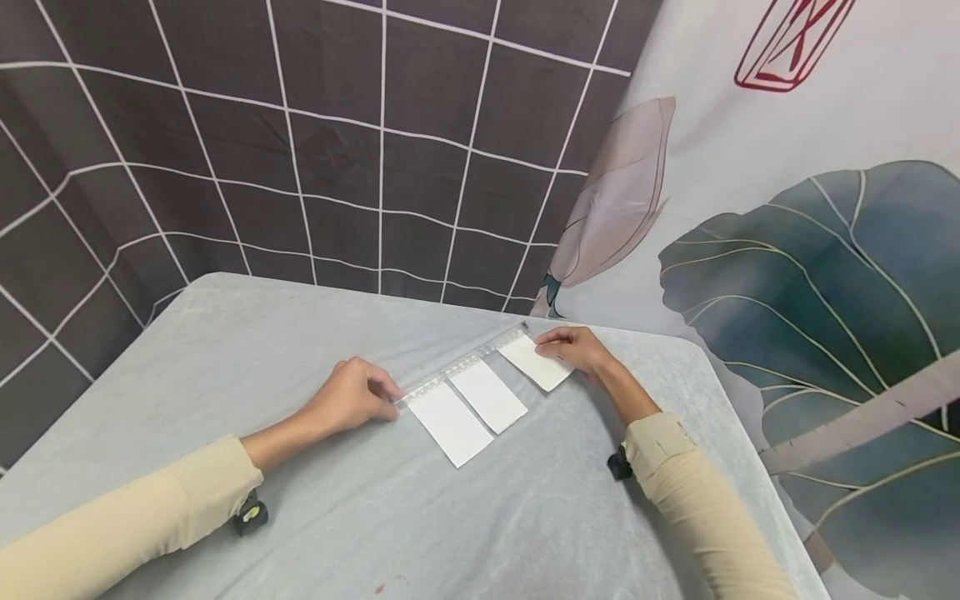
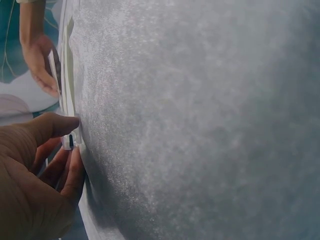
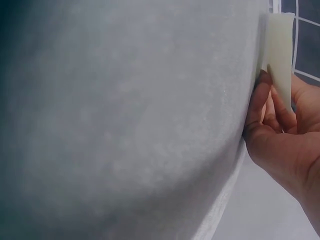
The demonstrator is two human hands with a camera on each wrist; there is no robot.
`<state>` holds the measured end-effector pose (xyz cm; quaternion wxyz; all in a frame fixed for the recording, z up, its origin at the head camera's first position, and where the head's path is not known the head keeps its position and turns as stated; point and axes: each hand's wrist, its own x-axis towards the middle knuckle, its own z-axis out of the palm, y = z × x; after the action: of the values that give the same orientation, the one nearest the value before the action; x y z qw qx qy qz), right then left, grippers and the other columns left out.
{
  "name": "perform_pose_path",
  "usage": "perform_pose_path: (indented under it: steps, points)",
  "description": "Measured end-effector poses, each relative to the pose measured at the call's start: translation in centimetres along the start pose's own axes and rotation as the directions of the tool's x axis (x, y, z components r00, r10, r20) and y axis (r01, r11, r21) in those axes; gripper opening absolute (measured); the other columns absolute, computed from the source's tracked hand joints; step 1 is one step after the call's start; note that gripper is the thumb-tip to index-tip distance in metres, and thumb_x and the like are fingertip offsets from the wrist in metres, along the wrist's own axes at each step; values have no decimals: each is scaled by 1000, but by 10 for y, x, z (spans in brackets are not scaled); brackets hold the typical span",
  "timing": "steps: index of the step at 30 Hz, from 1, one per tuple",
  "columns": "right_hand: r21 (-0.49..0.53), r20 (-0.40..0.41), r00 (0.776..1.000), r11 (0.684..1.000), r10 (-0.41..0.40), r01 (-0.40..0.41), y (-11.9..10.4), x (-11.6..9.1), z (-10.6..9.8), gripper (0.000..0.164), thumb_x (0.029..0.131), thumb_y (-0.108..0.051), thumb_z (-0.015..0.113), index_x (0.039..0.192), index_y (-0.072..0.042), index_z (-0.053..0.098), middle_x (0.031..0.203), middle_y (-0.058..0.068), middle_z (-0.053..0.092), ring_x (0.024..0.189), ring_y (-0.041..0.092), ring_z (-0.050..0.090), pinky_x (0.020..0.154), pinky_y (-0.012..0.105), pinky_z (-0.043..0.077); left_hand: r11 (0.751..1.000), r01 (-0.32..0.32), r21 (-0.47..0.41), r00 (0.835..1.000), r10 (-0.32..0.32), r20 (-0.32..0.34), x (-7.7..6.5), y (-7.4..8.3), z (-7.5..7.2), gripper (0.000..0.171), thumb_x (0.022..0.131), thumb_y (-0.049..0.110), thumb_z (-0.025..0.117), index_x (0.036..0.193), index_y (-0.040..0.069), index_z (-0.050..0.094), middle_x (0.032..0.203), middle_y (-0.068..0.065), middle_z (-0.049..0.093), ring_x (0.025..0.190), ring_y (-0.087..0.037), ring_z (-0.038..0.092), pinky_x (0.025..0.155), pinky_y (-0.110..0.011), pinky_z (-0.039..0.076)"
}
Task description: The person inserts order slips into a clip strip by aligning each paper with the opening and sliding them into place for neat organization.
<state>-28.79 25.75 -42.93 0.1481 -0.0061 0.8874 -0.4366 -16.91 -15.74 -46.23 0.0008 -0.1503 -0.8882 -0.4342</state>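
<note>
A clear ruler [image 1: 463, 364] lies slantwise on the cloth-covered table, with white paper pieces below its edge. My left hand [image 1: 358, 393] pinches the ruler's near left end between thumb and fingers; that end also shows in the left wrist view. Closest to this hand is the left paper piece [image 1: 452, 423], and beside it the middle paper piece [image 1: 491, 395]. At the ruler's far end, my right hand [image 1: 576, 348] pinches the right paper piece [image 1: 531, 364] by its outer side. In the right wrist view this paper [image 3: 280, 47] stands tilted up between thumb and fingers.
Grey cloth covers the table [image 1: 315, 508]. Behind its back edge hangs a dark curtain [image 1: 337, 158] with a white grid. A leaf-patterned hanging [image 1: 817, 275] is on the right. A small black wrist camera [image 1: 251, 514] sits at the left cuff.
</note>
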Motion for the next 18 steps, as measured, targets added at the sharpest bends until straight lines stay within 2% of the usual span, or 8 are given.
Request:
perform_pose_path:
  steps: [4,6,8,11,13,15,16,18]
  points:
    - [9,5,1000,1000,5,-5,2,1,1,35,104,-26,80,134,-8,80,132,10,79,117,20,66,103,31,48,999,27,32,1000,-28,10,5,-12,4,23,68,18,99,88,25,90,82,10,83,78,-9,72,70,-29,58]
    - [10,17,1000,1000,13,-14,1,0,0,37,105,-28,80,136,-9,79,139,12,77,119,20,66,102,30,48,998,40,40,999,-41,10,4,-9,3,23,68,16,99,88,26,90,81,12,82,78,-6,71,71,-27,58]
    - [14,30,999,1000,25,-25,1,0,-1,38,105,-30,79,137,-10,79,146,14,74,121,20,65,101,30,48,998,57,24,998,-57,15,1,5,-2,22,70,13,97,88,22,90,81,8,83,79,-9,72,73,-30,58]
    - [26,47,998,999,42,-43,0,0,-2,39,106,-32,78,139,-11,78,150,14,72,122,20,65,102,30,48,1000,27,-4,1000,-27,2,-1,11,-3,22,70,9,96,89,15,90,81,2,83,77,-13,70,70,-29,56]
    - [30,53,997,998,50,-52,1,1,-2,39,107,-33,78,139,-11,78,150,13,72,124,20,65,105,33,49,1000,20,-3,1000,-20,0,1,3,-2,21,70,11,96,89,19,90,81,2,82,77,-13,71,69,-28,57]
    - [32,52,997,998,59,-60,1,1,-2,39,107,-33,78,140,-12,78,150,13,72,126,22,65,108,36,49,1000,16,13,1000,-16,-2,5,-12,3,22,69,16,98,87,25,90,80,8,81,77,-10,70,69,-26,56]
    - [30,50,997,997,63,-64,2,0,-2,39,107,-33,77,140,-12,78,150,13,72,127,22,65,110,37,49,999,29,20,1000,-30,7,6,-14,4,23,69,18,99,87,28,90,81,11,81,78,-9,71,70,-27,58]
    - [30,46,997,997,65,-67,3,1,-1,39,106,-33,78,140,-13,78,149,13,72,129,23,65,112,38,49,998,45,37,999,-45,15,11,-27,8,25,69,20,100,86,34,89,80,16,80,79,-7,72,72,-27,59]
